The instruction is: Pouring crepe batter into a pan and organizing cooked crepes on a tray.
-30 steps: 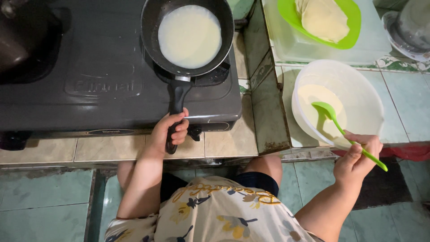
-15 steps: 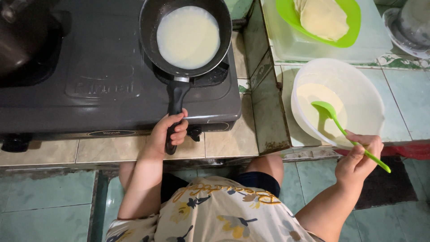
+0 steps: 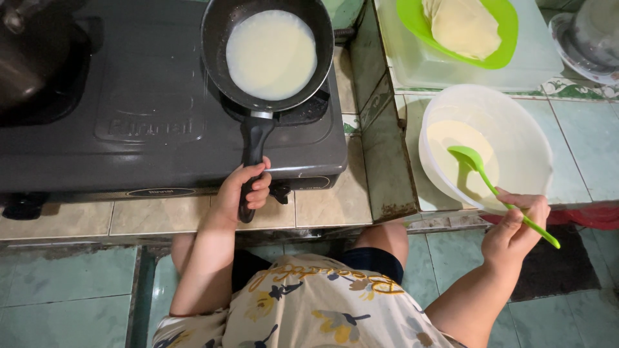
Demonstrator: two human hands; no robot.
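Note:
My left hand (image 3: 240,191) grips the black handle of a dark frying pan (image 3: 219,38) that sits on the right burner of a black stove (image 3: 129,122). A thin round pale crepe (image 3: 271,54) covers the pan's bottom. My right hand (image 3: 516,227) holds the stem of a green ladle (image 3: 477,166), whose bowl hangs over the pale batter inside a white plastic bowl (image 3: 522,129) on the tiled counter to the right.
A green plate (image 3: 503,38) with a stack of cooked crepes (image 3: 464,26) rests on a white tray behind the bowl. A dark pot (image 3: 32,58) stands on the left burner. A glass item (image 3: 590,38) is at the far right. Green floor tiles lie below.
The ladle has shifted slightly over the batter bowl. The pan and my left hand stay put.

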